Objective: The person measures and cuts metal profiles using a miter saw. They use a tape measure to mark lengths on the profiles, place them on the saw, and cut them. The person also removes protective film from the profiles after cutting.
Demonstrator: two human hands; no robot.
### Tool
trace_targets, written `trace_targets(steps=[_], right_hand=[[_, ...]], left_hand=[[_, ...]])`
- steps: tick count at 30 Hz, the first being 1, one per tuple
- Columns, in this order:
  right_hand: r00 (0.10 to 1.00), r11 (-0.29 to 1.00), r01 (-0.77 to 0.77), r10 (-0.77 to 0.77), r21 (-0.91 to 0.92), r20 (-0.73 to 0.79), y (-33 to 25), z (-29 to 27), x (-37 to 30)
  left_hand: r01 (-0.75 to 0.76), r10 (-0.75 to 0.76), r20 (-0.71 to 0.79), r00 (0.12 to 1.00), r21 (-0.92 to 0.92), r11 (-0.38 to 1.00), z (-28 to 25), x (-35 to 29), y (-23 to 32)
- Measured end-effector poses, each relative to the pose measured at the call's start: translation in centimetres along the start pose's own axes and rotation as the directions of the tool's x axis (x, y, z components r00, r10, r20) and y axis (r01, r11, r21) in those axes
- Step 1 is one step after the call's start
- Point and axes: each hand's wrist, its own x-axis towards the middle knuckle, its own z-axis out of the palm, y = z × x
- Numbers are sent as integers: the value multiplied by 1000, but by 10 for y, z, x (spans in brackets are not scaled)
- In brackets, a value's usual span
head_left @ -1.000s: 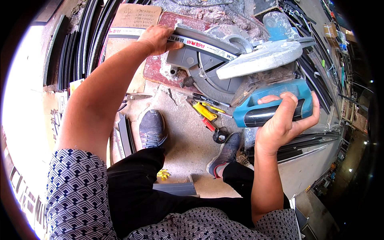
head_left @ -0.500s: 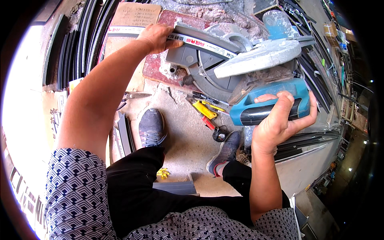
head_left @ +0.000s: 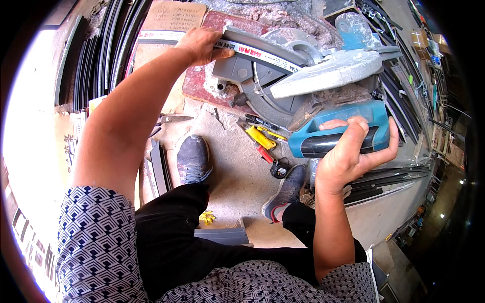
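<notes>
My left hand is closed round a long strip of trim with printed white film on it. It presses the strip against the fence of a dusty miter saw, left of the blade. My right hand grips the teal and black handle of the saw, its thumb and fingers wrapped round it. The pale, dust-coated blade guard covers the blade, so I cannot tell whether the blade touches the strip.
A red board lies under the saw. On the floor by my feet are a yellow utility knife, a black tape measure, a marker and pliers. Dark strips lean at the left; more lie at the right.
The view has shifted very slightly. Both hands keep their holds on the strip and the saw handle, with hardly any movement.
</notes>
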Motion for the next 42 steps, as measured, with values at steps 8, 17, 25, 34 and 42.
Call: trace_targets(steps=[8, 17, 25, 34, 42], right_hand=[[1000, 999, -6, 6, 38, -11, 2, 3, -5], [1000, 998, -9, 10, 64, -16, 4, 4, -8], [1000, 998, 5, -3, 68, -18, 7, 5, -9], [1000, 998, -1, 2, 66, -14, 6, 5, -11], [999, 998, 40, -40, 51, 1, 13, 5, -13]], left_hand=[[-14, 14, -31, 999, -8, 1000, 3, 1, -2], [-19, 19, -30, 999, -14, 1000, 3, 1, -3], [-15, 16, -23, 1000, 7, 1000, 3, 1, -3], [-21, 22, -47, 999, 21, 1000, 4, 0, 0], [0, 0, -4, 1000, 16, 1000, 0, 1, 0]])
